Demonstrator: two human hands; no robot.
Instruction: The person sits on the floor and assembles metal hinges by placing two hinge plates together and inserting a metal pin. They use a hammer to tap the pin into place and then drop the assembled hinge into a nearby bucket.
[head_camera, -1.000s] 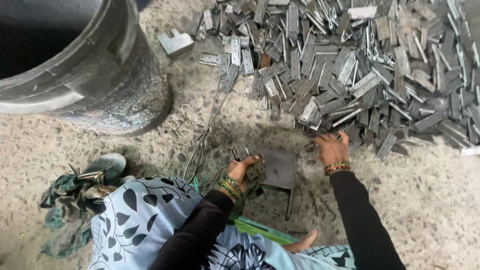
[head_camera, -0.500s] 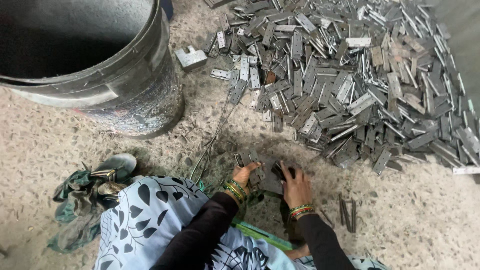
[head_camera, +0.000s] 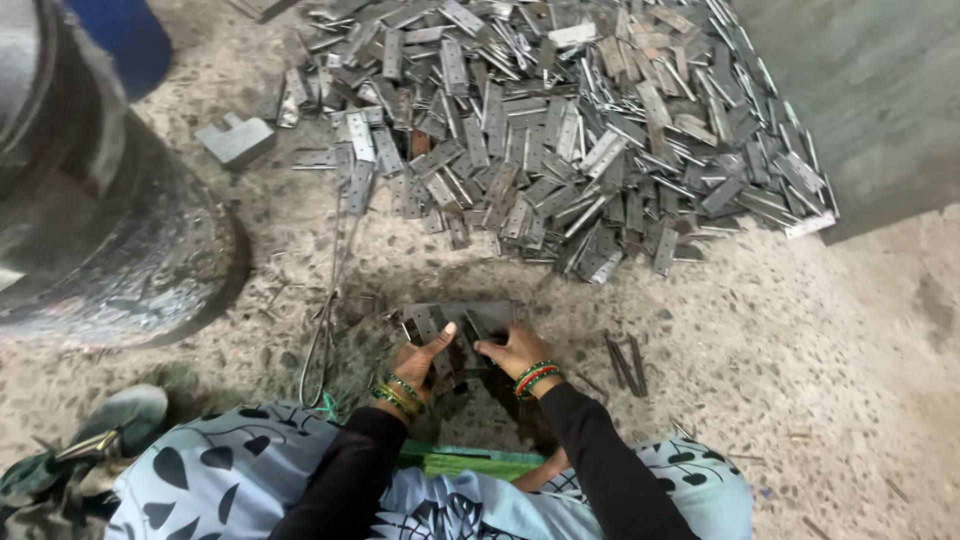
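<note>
My left hand (head_camera: 423, 354) and my right hand (head_camera: 513, 349) meet over a small dark metal block (head_camera: 452, 318) on the floor in front of my knees. Both hands hold grey metal hinge plates (head_camera: 437, 325) on top of that block, fingers pinched on them. Which plate sits in which hand is hard to tell. Both wrists carry coloured bangles. A big heap of flat grey hinge plates (head_camera: 560, 130) lies on the floor just beyond the hands.
A large dark metal drum (head_camera: 90, 230) stands at the left, with a blue container (head_camera: 135, 35) behind it. A few thin metal pins (head_camera: 622, 358) lie right of my hands. A bent wire (head_camera: 322, 330) lies to the left. A sandal (head_camera: 125, 415) sits at lower left.
My right hand has come back from the edge of the heap to the metal block and joined the left hand. The view has shifted right, away from the drum.
</note>
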